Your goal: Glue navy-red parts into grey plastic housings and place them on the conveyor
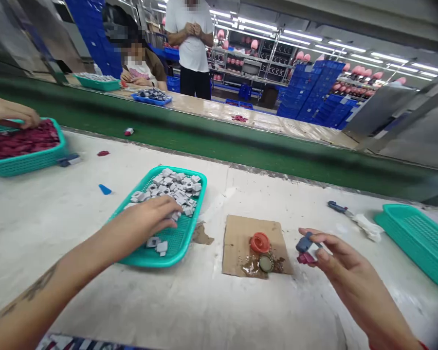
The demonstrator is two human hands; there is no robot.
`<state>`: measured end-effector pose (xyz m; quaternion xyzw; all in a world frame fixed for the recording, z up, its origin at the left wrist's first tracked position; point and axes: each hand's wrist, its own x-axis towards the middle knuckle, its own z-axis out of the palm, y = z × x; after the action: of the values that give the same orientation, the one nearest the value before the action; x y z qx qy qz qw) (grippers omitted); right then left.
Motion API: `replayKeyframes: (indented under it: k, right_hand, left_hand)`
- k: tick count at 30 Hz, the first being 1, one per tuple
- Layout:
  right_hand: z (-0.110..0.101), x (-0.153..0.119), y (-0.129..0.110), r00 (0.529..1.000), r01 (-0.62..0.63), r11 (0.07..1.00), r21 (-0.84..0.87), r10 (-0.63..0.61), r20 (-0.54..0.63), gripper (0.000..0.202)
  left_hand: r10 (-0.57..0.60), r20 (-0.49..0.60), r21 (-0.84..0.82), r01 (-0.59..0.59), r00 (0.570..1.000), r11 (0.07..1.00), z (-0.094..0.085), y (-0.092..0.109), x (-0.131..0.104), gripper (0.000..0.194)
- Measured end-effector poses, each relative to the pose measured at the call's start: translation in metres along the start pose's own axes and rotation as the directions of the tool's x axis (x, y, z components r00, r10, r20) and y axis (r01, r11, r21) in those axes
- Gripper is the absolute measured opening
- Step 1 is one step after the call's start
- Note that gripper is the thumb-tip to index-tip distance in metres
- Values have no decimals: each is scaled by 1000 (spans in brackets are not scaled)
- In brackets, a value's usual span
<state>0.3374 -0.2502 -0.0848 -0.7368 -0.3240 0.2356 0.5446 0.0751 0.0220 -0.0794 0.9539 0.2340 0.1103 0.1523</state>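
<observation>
My left hand (160,212) reaches into a green plastic basket (203,187) of small light-grey plastic pieces (175,187). Its fingers are closed around a grey piece at the fingertips, partly hidden. Over the table on the right, my right hand (341,257) pinches a small blue-grey plastic part (304,243) together with a maroon part (305,258). Between my hands lies a cardboard square (237,233). On it are an orange-red cap (260,242), a small round metal-looking cap (266,263) and a wet, glossy brown smear.
A co-worker's hand (25,117) is in a green basket (29,163) of maroon pieces at left. A blue-handled tool (337,207) lies near an empty-looking green basket (419,243) at right. Beyond runs a green conveyor belt (211,146); two people are behind it.
</observation>
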Motion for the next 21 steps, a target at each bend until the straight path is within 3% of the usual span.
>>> replayKeyframes:
  k: [1, 2, 3, 4, 6, 7, 9, 12, 15, 18, 21]
  right_hand:
    - [-2, -4, 8, 1000, -28, 999, 16, 28, 9, 30]
    - [-4, -7, 16, 999, -43, 999, 23, 43, 11, 34]
    - [-6, -10, 22, 999, -38, 999, 22, 38, 3, 38]
    - [-7, -13, 28, 1000, -10, 1000, 10, 11, -15, 40]
    - [-9, -17, 36, 992, 97, 994, -45, -100, -73, 33]
    - [-9, -18, 39, 982, 159, 983, -90, -167, -91, 26]
    - [-9, -21, 40, 960, 251, 949, -192, -270, -76, 21]
    - [-5, -25, 37, 942, 292, 878, -380, -334, -46, 22]
    - [3, -29, 31, 916, 300, 737, -606, -400, -33, 23]
    - [14, -28, 25, 858, 394, 567, -723, -509, 68, 28]
    - [23, -23, 21, 798, 496, 453, -740, -574, 183, 23]
  left_hand:
    - [-83, -66, -183, 70, 994, 981, -1, 5, -7, 18]
    - [-211, -117, -421, 144, 970, 896, -1, 14, -15, 19]
    - [-366, -121, -666, 198, 923, 719, 0, 25, -23, 18]
    - [-514, -70, -856, 213, 855, 472, 3, 38, -32, 17]
    - [-649, 119, -984, 177, 752, 25, 15, 68, -47, 23]
    - [-646, 207, -978, 161, 735, -130, 23, 83, -53, 25]
    - [-567, 313, -931, 127, 762, -343, 42, 108, -61, 25]
    - [-477, 290, -889, 50, 830, -455, 68, 131, -65, 20]
    - [-450, 287, -865, 27, 846, -501, 83, 138, -66, 25]
    - [-461, 325, -862, 58, 826, -504, 86, 141, -65, 32]
    - [-526, 376, -877, 110, 763, -468, 87, 143, -66, 32]
